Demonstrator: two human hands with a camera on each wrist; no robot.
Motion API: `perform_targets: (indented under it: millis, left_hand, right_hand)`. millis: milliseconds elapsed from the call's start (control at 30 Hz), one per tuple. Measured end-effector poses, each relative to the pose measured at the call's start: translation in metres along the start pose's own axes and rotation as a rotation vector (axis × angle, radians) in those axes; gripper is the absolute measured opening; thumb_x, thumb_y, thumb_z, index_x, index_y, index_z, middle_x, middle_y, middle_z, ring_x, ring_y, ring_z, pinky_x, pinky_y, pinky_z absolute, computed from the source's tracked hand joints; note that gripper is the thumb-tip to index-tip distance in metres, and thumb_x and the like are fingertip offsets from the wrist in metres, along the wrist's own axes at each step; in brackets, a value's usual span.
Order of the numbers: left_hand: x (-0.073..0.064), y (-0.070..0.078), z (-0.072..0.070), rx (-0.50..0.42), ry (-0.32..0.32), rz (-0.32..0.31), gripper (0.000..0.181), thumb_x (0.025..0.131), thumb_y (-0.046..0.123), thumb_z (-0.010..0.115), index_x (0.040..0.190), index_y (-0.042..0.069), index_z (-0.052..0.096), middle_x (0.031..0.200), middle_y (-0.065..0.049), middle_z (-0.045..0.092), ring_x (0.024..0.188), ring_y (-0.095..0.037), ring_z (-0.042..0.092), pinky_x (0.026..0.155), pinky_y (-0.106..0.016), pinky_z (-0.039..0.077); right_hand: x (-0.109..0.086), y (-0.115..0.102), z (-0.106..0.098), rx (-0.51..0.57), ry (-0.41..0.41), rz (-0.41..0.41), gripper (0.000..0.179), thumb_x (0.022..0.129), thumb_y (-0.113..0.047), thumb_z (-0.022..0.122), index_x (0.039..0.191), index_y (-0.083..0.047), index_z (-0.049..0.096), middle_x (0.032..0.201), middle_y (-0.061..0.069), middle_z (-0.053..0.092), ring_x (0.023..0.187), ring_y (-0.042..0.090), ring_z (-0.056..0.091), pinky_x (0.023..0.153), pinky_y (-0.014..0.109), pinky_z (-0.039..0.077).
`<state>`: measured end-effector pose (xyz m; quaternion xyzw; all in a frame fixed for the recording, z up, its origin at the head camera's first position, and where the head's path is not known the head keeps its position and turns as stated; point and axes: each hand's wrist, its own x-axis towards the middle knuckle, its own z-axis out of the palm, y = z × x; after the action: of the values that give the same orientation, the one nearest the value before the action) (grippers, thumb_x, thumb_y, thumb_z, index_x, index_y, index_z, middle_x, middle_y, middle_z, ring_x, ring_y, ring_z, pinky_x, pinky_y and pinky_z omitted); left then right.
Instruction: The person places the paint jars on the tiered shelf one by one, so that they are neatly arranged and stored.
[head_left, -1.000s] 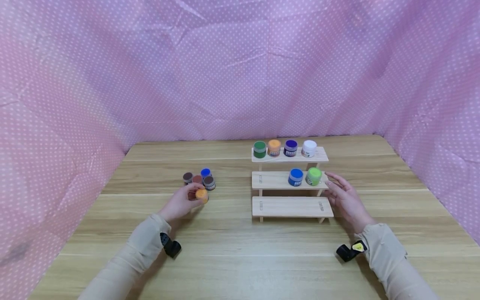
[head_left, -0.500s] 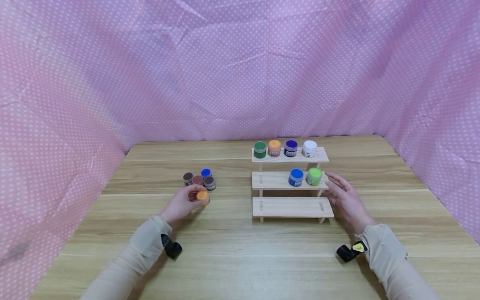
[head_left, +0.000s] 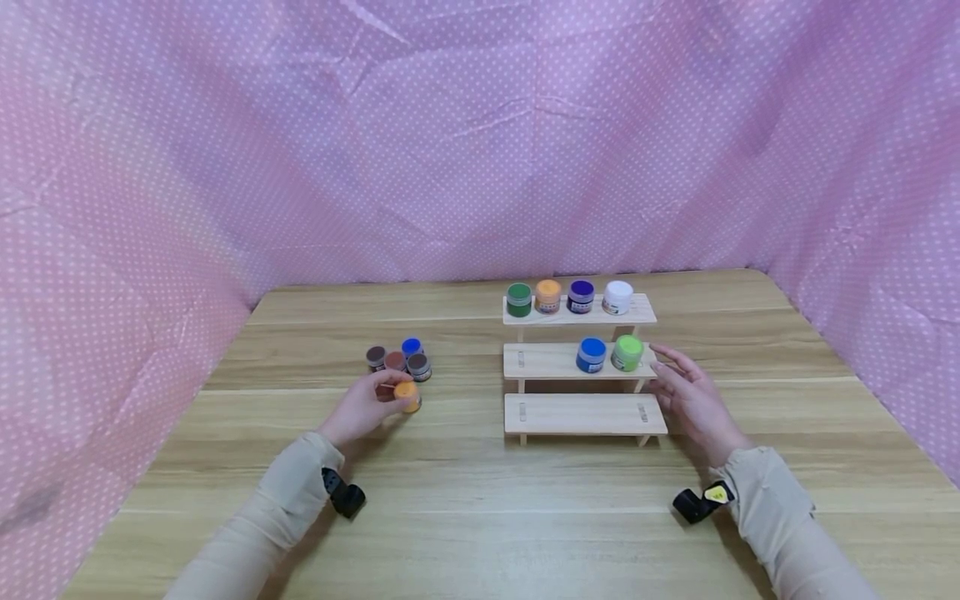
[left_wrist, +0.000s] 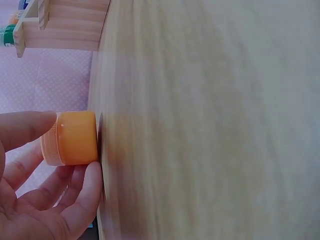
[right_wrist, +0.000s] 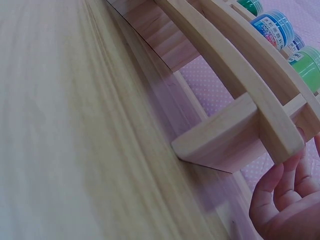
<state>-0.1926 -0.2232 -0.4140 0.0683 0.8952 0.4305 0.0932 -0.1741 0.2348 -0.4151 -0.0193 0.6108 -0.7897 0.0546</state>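
On the left of the table, my left hand [head_left: 365, 407] grips an orange paint jar [left_wrist: 77, 138] between thumb and fingers. Its base is close over the tabletop in the left wrist view. Just behind it stand several jars: a blue-topped jar [head_left: 412, 347], a reddish-brown jar [head_left: 394, 359] and two dark brown ones. My right hand [head_left: 697, 406] is at the right end of a three-step wooden rack [head_left: 585, 414]. Its fingertips touch the end of a shelf [right_wrist: 282, 137], fingers loosely bent.
Green, orange, purple and white jars [head_left: 618, 297] line the rack's top step. A blue jar [head_left: 591, 355] and a light green jar [head_left: 627, 353] are on the middle step, towards the right. Pink dotted cloth [head_left: 480, 167] hangs behind the table.
My left hand has shifted the orange paint jar slightly right and nearer to me, away from the other jars. The right hand and the rack hold their place.
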Motion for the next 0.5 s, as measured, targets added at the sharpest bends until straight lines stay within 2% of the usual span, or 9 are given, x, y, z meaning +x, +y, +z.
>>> perform_targets:
  millis: [367,500]
  left_hand:
    - [-0.0006,0.0016,-0.0004,-0.022,0.03,0.022,0.032,0.086,0.013,0.065,0.117,0.008,0.06,0.116,-0.011,0.059,0.105,-0.024,0.055,0.094,-0.039,0.048]
    - [-0.0016,0.0022,-0.0009,-0.049,0.026,-0.002,0.031,0.087,0.015,0.064,0.117,0.007,0.06,0.117,-0.011,0.058,0.103,-0.023,0.055,0.089,-0.033,0.049]
  right_hand:
    - [-0.0013,-0.0024,0.0014,0.001,0.006,0.011,0.023,0.094,-0.02,0.053,0.116,-0.028,0.055,0.093,-0.012,0.063,0.081,0.004,0.058,0.074,0.017,0.051]
    - [-0.0006,-0.0013,0.0005,0.003,0.001,0.012,0.023,0.094,-0.02,0.053,0.116,-0.028,0.055,0.094,-0.013,0.063,0.081,0.004,0.059,0.074,0.017,0.051]
